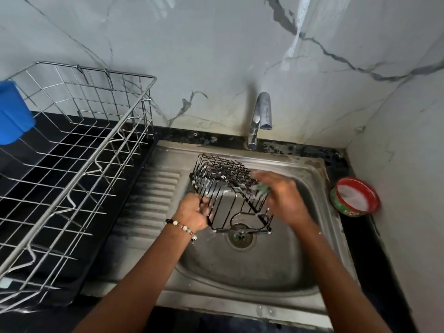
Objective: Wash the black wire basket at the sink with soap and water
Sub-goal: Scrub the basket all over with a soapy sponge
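The right hand [286, 200] is blurred, and so is the green scrubber [260, 188] its curled fingers hold against the right side of the black wire basket [230, 191]; how the fingertips sit on the scrubber cannot be made out. The basket is held tilted over the steel sink [276, 267], above the drain [240, 239], with flecks of white foam on its wires. The left hand [192, 212], a bead bracelet [183, 227] at the wrist, grips the basket's left edge, fingers curled round the wires and partly hidden behind them. The tap [260, 118] stands just behind the basket with its spout over the basin; no water is visible. The round soap tub [354, 197] sits on the narrow strip of black worktop [374, 248] between sink rim and right wall. To the left, a steel dish rack [79, 152] fills the worktop beside the ribbed drainer, its near end cut off by the frame, as is a blue cup [13, 114].
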